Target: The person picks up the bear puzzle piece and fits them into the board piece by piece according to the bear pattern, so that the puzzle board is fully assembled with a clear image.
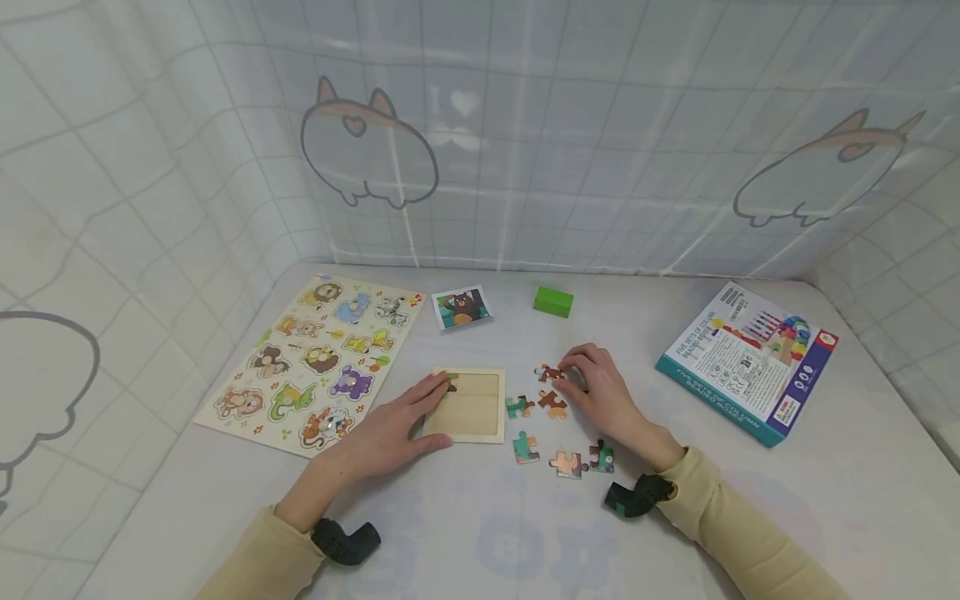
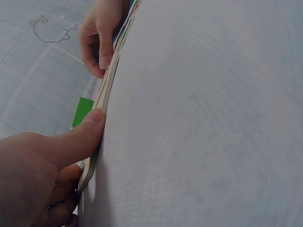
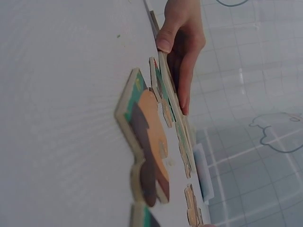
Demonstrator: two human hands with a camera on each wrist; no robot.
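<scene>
My left hand (image 1: 397,425) holds the left side of a square wooden puzzle tray (image 1: 500,408), thumb at its near edge and fingers at its upper left. One puzzle piece (image 1: 452,381) shows in that tray's upper left corner, partly hidden by the fingers. To the right, my right hand (image 1: 603,396) pinches the right edge of a brown jigsaw piece (image 1: 548,372) between thumb and forefinger. Just below it lies another brown piece (image 1: 553,404). Nearer me are a green piece (image 1: 526,447), an orange-tan piece (image 1: 569,464) and a dark green piece (image 1: 602,456).
A green piece (image 1: 519,406) lies beside the tray's right rim. Behind stand a bear picture card (image 1: 461,307) and a green block (image 1: 553,302). An animal puzzle board (image 1: 300,392) lies at left, a boxed toy set (image 1: 750,358) at right.
</scene>
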